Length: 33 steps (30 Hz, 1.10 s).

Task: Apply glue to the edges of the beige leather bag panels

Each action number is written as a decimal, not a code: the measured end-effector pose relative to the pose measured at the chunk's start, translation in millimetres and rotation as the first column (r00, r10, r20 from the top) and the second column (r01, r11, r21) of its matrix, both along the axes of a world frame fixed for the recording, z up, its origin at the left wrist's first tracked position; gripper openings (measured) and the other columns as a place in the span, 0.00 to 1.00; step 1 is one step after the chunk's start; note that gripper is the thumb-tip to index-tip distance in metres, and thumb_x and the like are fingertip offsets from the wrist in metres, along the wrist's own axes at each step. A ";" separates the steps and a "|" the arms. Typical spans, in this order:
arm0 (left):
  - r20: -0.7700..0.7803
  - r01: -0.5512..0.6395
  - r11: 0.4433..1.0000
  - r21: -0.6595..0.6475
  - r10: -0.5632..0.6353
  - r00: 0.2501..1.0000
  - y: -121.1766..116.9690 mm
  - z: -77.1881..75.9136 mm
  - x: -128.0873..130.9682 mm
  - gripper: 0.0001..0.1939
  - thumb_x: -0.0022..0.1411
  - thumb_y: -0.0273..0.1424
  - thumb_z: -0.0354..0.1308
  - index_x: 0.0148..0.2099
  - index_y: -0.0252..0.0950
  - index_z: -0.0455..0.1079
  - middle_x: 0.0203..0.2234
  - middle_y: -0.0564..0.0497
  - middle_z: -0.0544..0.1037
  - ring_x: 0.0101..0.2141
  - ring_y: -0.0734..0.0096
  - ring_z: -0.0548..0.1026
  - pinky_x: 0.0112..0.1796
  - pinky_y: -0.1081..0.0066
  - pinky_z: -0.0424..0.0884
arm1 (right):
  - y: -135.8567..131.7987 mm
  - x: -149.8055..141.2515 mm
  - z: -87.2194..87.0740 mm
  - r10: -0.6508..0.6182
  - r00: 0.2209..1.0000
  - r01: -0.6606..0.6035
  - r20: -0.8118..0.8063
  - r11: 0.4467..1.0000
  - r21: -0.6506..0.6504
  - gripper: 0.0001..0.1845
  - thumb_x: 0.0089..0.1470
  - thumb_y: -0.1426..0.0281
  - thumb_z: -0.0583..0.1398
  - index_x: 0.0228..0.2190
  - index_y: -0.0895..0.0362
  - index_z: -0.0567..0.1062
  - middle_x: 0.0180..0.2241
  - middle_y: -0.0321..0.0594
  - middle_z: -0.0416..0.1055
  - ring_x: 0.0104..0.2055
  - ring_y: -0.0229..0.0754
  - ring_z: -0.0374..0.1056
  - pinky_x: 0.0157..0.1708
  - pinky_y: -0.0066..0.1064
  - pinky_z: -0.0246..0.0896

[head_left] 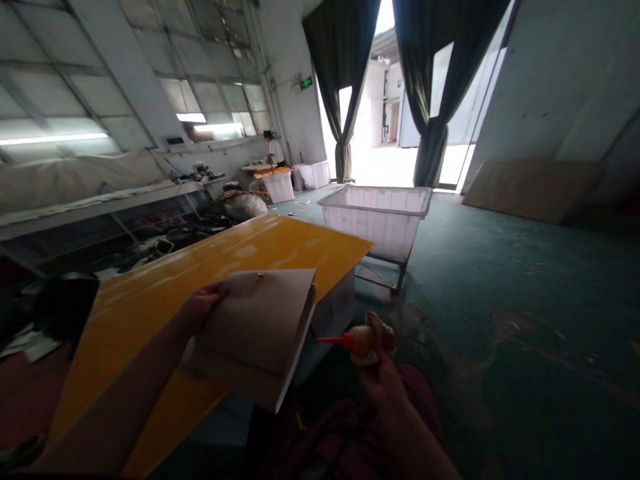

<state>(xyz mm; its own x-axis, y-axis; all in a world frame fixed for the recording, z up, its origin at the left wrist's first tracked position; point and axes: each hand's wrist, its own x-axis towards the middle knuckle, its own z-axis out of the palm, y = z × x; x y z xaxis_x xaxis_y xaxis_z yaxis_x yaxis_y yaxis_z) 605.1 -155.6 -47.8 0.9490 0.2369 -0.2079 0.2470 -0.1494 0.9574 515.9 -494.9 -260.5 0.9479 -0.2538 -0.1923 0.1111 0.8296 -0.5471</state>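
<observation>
Right hand, mine: fingers closed round a red-nozzled bottle. Left hand: fingers pinching the folded beige piece, over the orange tabletop. Step, I judge: holding both, nozzle apart.

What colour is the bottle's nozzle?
Red, on the bottle in the right hand; the head view shows it best.

Head-worn view, facing forward and down, close

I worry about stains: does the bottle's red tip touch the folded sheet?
Apart: the head view shows a clear gap between red tip and folded sheet.
</observation>
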 end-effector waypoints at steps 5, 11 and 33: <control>0.016 -0.007 1.000 -0.006 0.007 1.000 10.8 -13.4 -7.2 0.28 0.37 0.44 0.76 0.39 0.34 0.76 0.30 0.48 0.82 0.29 0.64 0.77 0.30 0.71 0.75 | 2.2 60.3 -10.3 -0.163 0.970 0.184 -0.181 0.978 0.102 0.37 0.26 0.58 0.80 0.42 0.50 0.77 0.39 0.31 0.79 0.35 0.41 0.76 0.26 0.27 0.72; 0.045 -0.007 0.996 -0.094 0.012 0.999 14.6 -9.0 -2.7 0.31 0.34 0.46 0.79 0.38 0.34 0.78 0.31 0.46 0.82 0.30 0.63 0.77 0.31 0.70 0.74 | 16.5 129.9 -19.0 -0.324 0.920 0.332 -0.220 0.943 0.002 0.38 0.21 0.57 0.79 0.36 0.54 0.74 0.36 0.34 0.79 0.34 0.42 0.76 0.27 0.29 0.73; 0.024 -0.095 0.966 -0.240 0.103 0.994 13.0 -9.8 4.5 0.37 0.18 0.45 0.84 0.34 0.32 0.80 0.26 0.49 0.82 0.24 0.70 0.76 0.25 0.74 0.73 | 31.3 163.6 -38.6 -0.362 0.919 0.336 -0.157 0.926 -0.172 0.34 0.25 0.63 0.77 0.38 0.57 0.76 0.38 0.37 0.77 0.34 0.41 0.74 0.31 0.32 0.74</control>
<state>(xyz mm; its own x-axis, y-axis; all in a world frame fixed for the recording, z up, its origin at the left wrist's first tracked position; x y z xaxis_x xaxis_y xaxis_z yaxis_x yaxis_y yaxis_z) 609.6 -142.6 -57.6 0.9312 0.2778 -0.2358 0.2140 0.1071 0.9710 679.5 -463.6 -299.1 0.7457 -0.5986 -0.2925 0.2670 0.6707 -0.6920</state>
